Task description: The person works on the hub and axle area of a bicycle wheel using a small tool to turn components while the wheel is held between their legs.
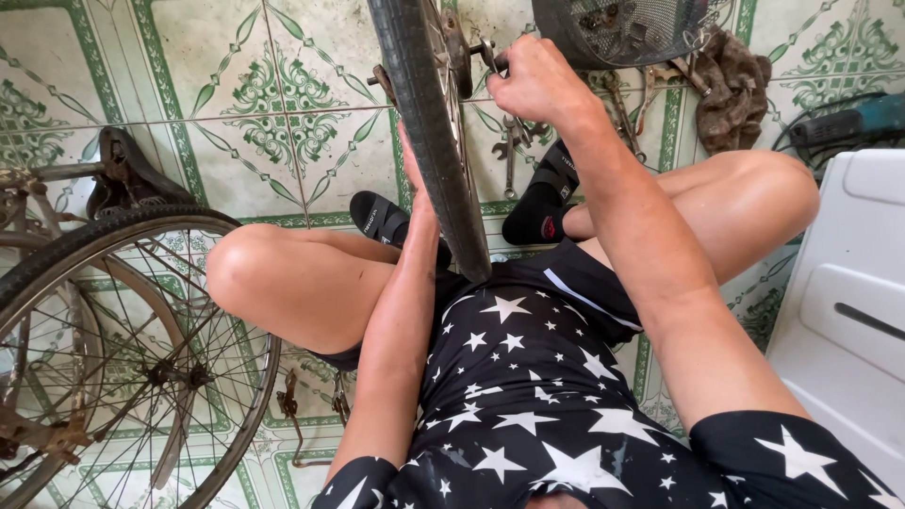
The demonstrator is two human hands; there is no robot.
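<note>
One view only, head camera looking down at a seated person on a green-and-white patterned tile floor [283,123]. Bicycle wheel [432,123] stands upright between the knees, black tyre edge toward the camera, running from the top of the frame down to the lap.

Right hand [539,83] is at the wheel's hub [464,52], right side of the tyre, fingers curled tight in a fist around a small metal tool [490,58] at the axle; tool mostly hidden by the fist, kind unclear. Left hand [412,174] sits behind and against the left side of the tyre, largely hidden by it; cannot tell if fingers are spread or closed, nor whether they grip the rim.

Both feet in black sandals [377,219] just beyond the wheel. Person wears black shorts and shirt with white stars.

Around: second spoked wheel [123,358] at lower left, frame parts attached, dark saddle [127,179] above it. Loose wrenches [512,151] lie on the tiles past the right hand. Wire mesh basket [622,28] at top right holding small parts, brown rag [731,90] beside it. Blue-bodied power tool [853,121] with black cable far right. White plastic case [848,311] along the right edge.
</note>
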